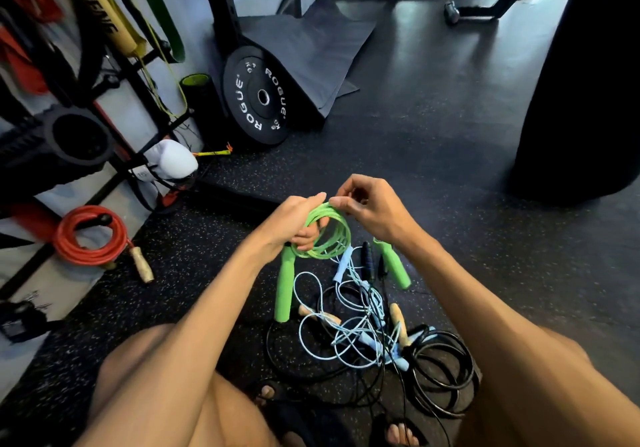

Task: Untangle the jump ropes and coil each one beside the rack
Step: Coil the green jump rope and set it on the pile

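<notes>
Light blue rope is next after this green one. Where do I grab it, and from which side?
Once the green rope is down, I'd take the light blue rope by its far handle, reaching from above on the far side. That handle lies exposed beyond the knotted cords; the near blue handle sits under crossing cords.

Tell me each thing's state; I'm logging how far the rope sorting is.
green rope: coiled, held up, handles hanging
left hand: grips the green rope
right hand: pinches its top loops
red rope: coiled, set aside
black rope: loosely looped, tangled
light blue rope: tangled with the black rope
weight plate: upright, leaning
</notes>
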The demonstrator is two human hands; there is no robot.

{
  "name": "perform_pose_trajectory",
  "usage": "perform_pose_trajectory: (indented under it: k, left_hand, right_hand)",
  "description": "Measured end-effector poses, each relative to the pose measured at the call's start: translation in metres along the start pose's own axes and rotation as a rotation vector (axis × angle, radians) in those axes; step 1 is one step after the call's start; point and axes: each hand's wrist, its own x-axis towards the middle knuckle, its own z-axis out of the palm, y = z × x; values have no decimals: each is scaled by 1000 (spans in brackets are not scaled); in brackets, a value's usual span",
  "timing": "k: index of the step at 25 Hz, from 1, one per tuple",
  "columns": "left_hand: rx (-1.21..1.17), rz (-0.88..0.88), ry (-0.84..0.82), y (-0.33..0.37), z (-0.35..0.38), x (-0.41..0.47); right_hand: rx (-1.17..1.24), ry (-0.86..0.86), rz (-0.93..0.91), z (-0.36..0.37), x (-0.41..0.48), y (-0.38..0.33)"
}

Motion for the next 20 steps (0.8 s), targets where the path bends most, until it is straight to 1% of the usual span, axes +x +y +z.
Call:
perform_pose_trajectory:
  k: [4,6,9,10,15,18,20]
  left_hand:
    - [-181,-48,50,-16,-24,10]
    - [-283,-76,86,-26,-39,18]
    - [-393,-97,173,-41,-61,27]
    - [-422,-95,221,-46,-68,28]
    - [-530,-77,571,-76,-133,14]
    - [-579,-86,712,-94,-161,-5]
    - [-616,-79,811,-104,-174,-17]
  right_hand:
    - [187,-24,10,27,23,9]
    - [256,-42,47,43,39,16]
    - [425,-170,180,78,66,28]
    - [473,-226,212,92,75,32]
    - [728,-489,370,177,112,38]
    - [854,-617,464,215,117,32]
    - [907,-731,493,236,121,26]
